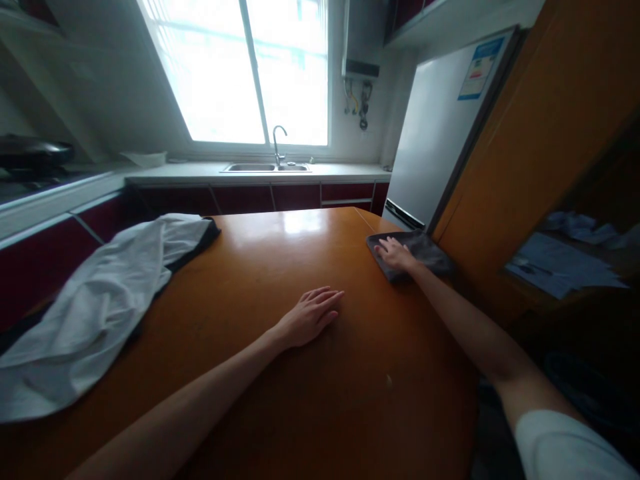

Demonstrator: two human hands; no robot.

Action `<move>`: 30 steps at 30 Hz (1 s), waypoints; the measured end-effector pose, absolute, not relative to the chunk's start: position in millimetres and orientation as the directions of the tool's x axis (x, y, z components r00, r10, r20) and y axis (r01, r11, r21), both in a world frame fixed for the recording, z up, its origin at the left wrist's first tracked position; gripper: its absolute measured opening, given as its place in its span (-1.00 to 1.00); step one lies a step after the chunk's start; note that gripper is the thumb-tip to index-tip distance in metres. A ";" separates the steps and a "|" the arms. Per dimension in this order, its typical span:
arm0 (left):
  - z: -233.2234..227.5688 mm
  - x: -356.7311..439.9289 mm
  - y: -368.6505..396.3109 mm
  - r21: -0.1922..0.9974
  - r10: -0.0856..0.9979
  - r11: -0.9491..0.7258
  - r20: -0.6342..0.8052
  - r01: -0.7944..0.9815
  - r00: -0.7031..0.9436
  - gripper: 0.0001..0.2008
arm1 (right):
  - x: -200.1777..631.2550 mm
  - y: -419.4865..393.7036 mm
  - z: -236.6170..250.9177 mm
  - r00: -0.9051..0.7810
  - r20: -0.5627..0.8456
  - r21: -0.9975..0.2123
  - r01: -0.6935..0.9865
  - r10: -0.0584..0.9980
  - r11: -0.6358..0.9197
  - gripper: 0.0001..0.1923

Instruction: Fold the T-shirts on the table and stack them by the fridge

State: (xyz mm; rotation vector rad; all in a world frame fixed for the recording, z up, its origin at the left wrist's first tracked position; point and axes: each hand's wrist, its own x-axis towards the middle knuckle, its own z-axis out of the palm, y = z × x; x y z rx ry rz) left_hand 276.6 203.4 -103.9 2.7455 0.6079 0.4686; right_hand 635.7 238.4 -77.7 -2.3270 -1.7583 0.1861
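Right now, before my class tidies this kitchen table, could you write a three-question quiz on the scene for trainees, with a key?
1. Which of the person's hands lies on the dark folded cloth?
2. True or false: the left hand is gripping the white cloth.
3. Fill the gap: the faucet stands at the ____, below the window.

Key:
1. The right hand.
2. False; it rests on the wooden table, fingers extended.
3. Sink.
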 end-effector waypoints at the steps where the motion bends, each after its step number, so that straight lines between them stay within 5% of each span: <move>1: -104.4 276.6 203.7 0.345 0.449 -0.869 0.252 0.354 0.857 -0.48 | 635.6 248.7 -71.3 0.298 0.066 -0.258 0.927 0.952 -0.272 -0.25; 6: -107.0 275.2 206.2 0.371 0.457 -0.861 0.261 0.349 0.850 -0.51 | 619.6 282.2 -72.2 0.349 0.055 -0.263 0.909 0.936 -0.323 -0.33; 10: -110.6 274.8 209.4 0.501 0.498 -0.812 0.330 0.298 0.802 -0.59 | 595.4 289.4 -87.1 0.378 0.071 -0.264 0.899 0.923 -0.348 -0.37; 16: -112.3 276.2 231.6 0.696 0.773 -0.602 0.387 0.390 0.502 -0.68 | 525.4 299.0 -102.3 0.302 0.194 -0.429 0.882 0.933 -0.196 -0.38; 20: -108.4 257.5 259.1 0.548 0.846 -0.531 0.386 0.646 0.367 -0.63 | 470.2 291.6 -124.2 0.204 0.119 -0.461 0.878 0.972 -0.128 -0.38; 24: -109.8 233.1 274.4 0.335 0.908 -0.391 0.295 0.857 0.298 -0.52 | 439.2 275.3 -139.1 0.146 0.087 -0.333 0.937 0.985 -0.109 -0.36; 30: -123.7 226.4 278.4 0.227 0.940 -0.333 0.149 0.915 0.305 -0.52 | 435.3 268.2 -141.1 0.120 0.114 -0.246 0.965 0.986 -0.089 -0.34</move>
